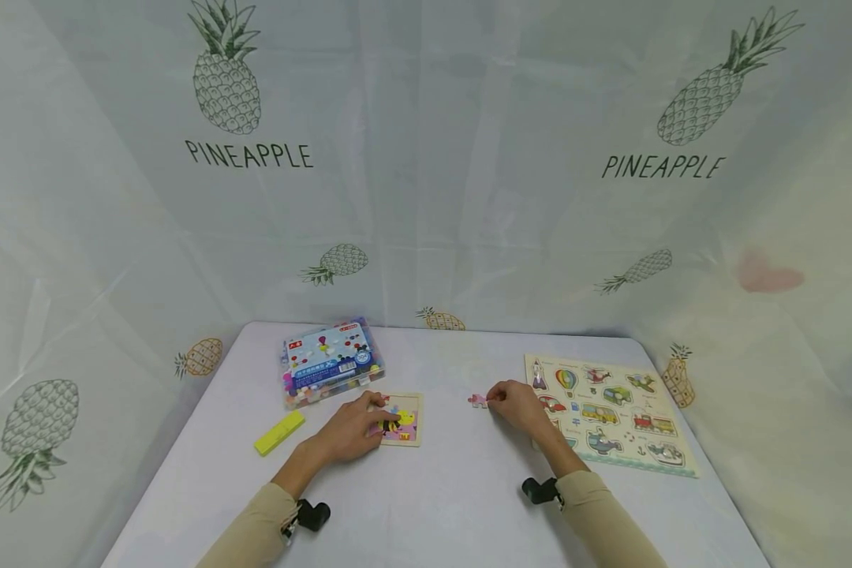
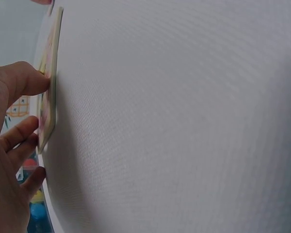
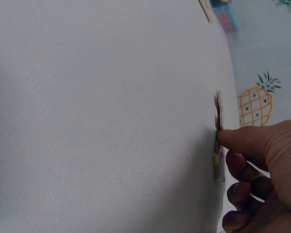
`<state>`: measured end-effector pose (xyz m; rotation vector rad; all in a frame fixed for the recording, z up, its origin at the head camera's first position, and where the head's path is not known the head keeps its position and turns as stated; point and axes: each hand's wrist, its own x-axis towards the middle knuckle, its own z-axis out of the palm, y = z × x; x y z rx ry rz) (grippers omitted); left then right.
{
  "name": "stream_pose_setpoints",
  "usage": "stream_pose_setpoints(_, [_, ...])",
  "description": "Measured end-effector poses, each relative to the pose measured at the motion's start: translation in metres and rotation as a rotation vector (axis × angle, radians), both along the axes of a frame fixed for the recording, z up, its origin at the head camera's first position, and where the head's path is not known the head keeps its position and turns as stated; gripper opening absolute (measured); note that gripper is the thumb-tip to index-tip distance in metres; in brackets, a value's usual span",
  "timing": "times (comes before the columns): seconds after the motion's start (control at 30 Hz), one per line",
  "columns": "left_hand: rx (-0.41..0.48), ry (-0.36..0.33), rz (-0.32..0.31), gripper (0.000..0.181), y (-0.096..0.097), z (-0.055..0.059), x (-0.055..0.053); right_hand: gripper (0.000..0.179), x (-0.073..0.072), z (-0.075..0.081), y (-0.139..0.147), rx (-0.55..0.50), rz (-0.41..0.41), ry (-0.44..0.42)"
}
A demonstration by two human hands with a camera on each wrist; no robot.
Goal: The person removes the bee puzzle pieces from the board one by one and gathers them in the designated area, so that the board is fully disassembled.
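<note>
My left hand (image 1: 358,427) rests at the left side of a small square bee puzzle board (image 1: 410,432), which lies on the table. In the left wrist view the thumb (image 2: 31,80) lies extended on the board, and the other fingertips sit by its edge. To the right, my right hand (image 1: 520,404) pinches a pink jigsaw piece (image 1: 477,401) between thumb and forefinger, close over the tabletop. The right wrist view shows the thumb (image 3: 250,138) against the piece, seen edge-on, while the remaining fingers are curled below.
A clear plastic case (image 1: 332,359) of colourful beads with a printed blue label stands at the back left. In front of it lies a yellow-green block (image 1: 279,433). A large vehicle puzzle board (image 1: 628,375) lies right of my right hand. A pineapple-print curtain (image 1: 426,181) hangs behind the table.
</note>
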<state>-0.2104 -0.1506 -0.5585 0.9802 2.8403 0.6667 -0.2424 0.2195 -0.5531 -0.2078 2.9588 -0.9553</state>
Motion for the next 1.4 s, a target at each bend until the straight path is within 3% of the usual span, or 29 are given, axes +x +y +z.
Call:
stream_pose_setpoints(0.77, [-0.019, 0.002, 0.008, 0.039, -0.0007, -0.0007, -0.0009, 0.004, 0.001, 0.0025, -0.0011, -0.001, -0.022, -0.009])
stream_pose_setpoints(1.4, [-0.018, -0.004, 0.009, 0.038, -0.0004, 0.001, 0.0002, 0.006, 0.0021, -0.0032, -0.0064, -0.04, 0.022, 0.064])
